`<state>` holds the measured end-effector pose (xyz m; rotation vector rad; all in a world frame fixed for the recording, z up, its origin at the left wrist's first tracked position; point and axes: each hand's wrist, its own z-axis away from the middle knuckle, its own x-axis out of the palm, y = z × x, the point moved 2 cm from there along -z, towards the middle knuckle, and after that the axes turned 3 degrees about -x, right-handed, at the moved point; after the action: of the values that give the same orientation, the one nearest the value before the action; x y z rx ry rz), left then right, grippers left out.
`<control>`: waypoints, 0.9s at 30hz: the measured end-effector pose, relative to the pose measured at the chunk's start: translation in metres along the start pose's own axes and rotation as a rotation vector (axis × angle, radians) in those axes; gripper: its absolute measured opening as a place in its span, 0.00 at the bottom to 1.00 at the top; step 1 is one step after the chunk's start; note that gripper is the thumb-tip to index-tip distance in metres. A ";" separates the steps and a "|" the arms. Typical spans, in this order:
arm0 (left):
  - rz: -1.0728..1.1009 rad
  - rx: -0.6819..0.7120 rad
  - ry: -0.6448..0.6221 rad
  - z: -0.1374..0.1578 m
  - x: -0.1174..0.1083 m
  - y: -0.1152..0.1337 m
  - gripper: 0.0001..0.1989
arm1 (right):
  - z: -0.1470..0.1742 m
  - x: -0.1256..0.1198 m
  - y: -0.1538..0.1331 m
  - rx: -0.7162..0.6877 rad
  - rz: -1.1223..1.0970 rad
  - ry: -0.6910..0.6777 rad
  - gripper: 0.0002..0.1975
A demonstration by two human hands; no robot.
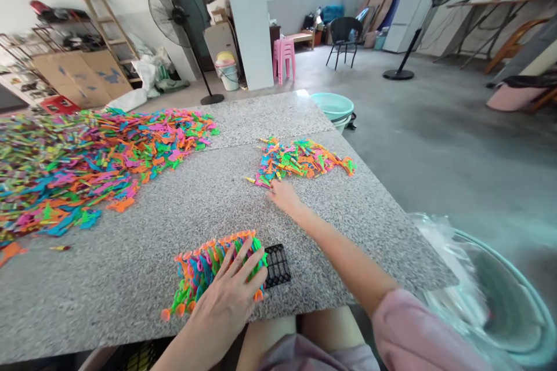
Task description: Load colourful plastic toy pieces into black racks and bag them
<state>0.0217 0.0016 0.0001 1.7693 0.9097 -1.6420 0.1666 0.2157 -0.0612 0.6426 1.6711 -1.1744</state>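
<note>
My left hand (232, 290) lies with fingers spread over a tight row of small plastic pieces (204, 266) in orange, green, blue and pink, many with round orange ends. Part of the row is hidden under the palm. A black plastic grid rack (277, 265) sticks out at the row's right end. Farther forward, my right hand (285, 196) reaches to the near edge of a small pile of bright plastic pieces (304, 159). Its fingers are pinched together there; what is between them is too small to make out.
A large heap of similar pieces (96, 156) covers the left of the speckled stone table (348, 232). One loose piece (60, 248) lies near it. Green tubs (333, 105) stand past the far right edge; a basin with clear plastic bags (456, 290) is at the near right.
</note>
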 end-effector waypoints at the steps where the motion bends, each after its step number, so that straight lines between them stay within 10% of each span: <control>1: -0.020 0.000 0.009 -0.001 0.000 0.001 0.12 | -0.013 0.004 -0.004 -0.023 0.072 0.001 0.15; 13: 0.014 -0.157 -0.041 -0.020 -0.017 0.016 0.21 | 0.024 0.020 0.007 -0.368 0.247 -0.007 0.15; 21: -0.019 -0.004 0.040 -0.010 -0.016 0.009 0.26 | -0.047 0.033 -0.049 -0.233 0.171 0.025 0.22; 27: 0.139 -0.015 -0.155 -0.019 -0.024 0.008 0.26 | 0.015 0.040 -0.013 -0.638 0.050 -0.002 0.17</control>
<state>0.0392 0.0089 0.0253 1.6307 0.7110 -1.6519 0.1457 0.1933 -0.0939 0.2747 1.8797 -0.5461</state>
